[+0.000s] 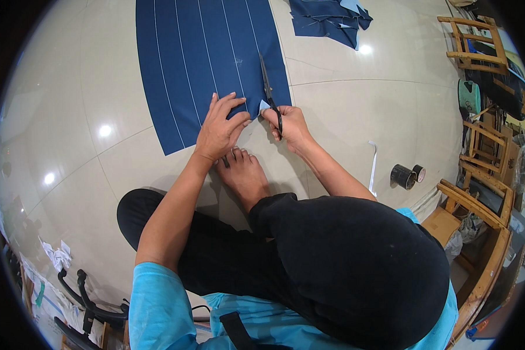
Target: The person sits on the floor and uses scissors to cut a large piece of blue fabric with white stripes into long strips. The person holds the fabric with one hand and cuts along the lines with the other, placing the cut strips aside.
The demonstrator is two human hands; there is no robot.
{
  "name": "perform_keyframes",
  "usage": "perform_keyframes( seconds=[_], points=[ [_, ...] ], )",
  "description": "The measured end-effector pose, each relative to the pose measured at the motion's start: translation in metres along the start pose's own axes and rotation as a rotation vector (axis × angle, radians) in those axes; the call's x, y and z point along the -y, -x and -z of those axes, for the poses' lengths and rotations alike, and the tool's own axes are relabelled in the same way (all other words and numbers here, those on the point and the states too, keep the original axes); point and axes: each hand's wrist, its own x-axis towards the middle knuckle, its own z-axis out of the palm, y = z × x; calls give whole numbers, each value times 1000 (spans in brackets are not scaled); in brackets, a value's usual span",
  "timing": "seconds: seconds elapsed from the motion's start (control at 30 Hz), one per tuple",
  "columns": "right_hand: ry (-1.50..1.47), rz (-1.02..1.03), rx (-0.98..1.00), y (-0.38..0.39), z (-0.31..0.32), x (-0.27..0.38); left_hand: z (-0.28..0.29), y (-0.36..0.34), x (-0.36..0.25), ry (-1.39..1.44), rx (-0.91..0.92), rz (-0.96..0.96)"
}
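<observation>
Dark blue fabric [189,70] lies on the tiled floor [70,128] at the upper centre of the frame, its top running out of my view. Pale lines run lengthwise down it, and a faint whitish mark sits right of its middle, too small on my feed to read. Near its lower right I have the right hand [290,127], its grip closed on the handles of black scissors [268,87]; the blades lie over the cloth, pointing toward the top of the frame. A small pale flap [263,106] shows just beside that hand. The left hand [219,125] rests at the lower edge, fingers spread; I cannot tell whether its grip pinches the cloth. Below it is a bare foot [245,175]. Farther out I see crumpled blue cloth [324,22] at upper right of centre, a white strip [373,166] and two black rolls [402,177] right of centre, and a wooden stool [478,57] at upper right.
</observation>
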Motion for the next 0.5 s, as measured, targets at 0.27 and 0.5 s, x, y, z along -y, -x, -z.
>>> perform_keyframes(
  seconds=[0.27,0.5],
  points=[
    [11,28,-8,-1,1,-2,1,0,-1,2,-1,-1],
    [34,32,-11,-4,4,-4,0,0,0,-4,3,-1]
  ],
)
